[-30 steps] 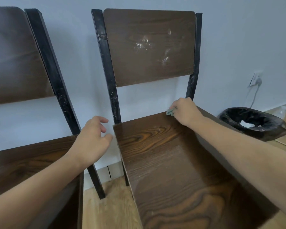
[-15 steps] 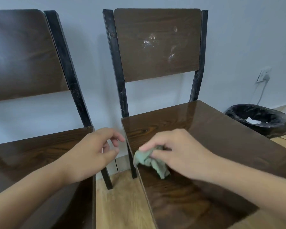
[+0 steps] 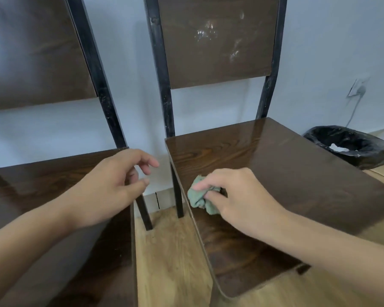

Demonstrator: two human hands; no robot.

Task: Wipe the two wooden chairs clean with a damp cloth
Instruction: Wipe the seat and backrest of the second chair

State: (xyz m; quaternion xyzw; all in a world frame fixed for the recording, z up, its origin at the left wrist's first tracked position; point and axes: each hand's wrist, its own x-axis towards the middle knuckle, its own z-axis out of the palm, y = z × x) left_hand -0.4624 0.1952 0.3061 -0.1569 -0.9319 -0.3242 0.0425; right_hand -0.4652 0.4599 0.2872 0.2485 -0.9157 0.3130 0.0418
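Observation:
Two dark wooden chairs with black metal frames stand side by side against a pale wall. On the right chair (image 3: 286, 169), my right hand (image 3: 237, 200) presses a crumpled green cloth (image 3: 198, 198) onto the seat near its left edge. The seat looks glossy, and its backrest (image 3: 217, 41) carries whitish smears. My left hand (image 3: 111, 185) hovers over the right edge of the left chair (image 3: 42, 180), fingers loosely curled and apart, holding nothing.
A bin lined with a black bag (image 3: 350, 145) sits on the floor to the right of the right chair. A wall socket with a cable (image 3: 358, 88) is above it. A narrow strip of wooden floor (image 3: 169, 258) separates the chairs.
My right hand drew the cloth from the back right corner of the seat forward to its left edge. The view tilted down and closer. The left hand shifted slightly right.

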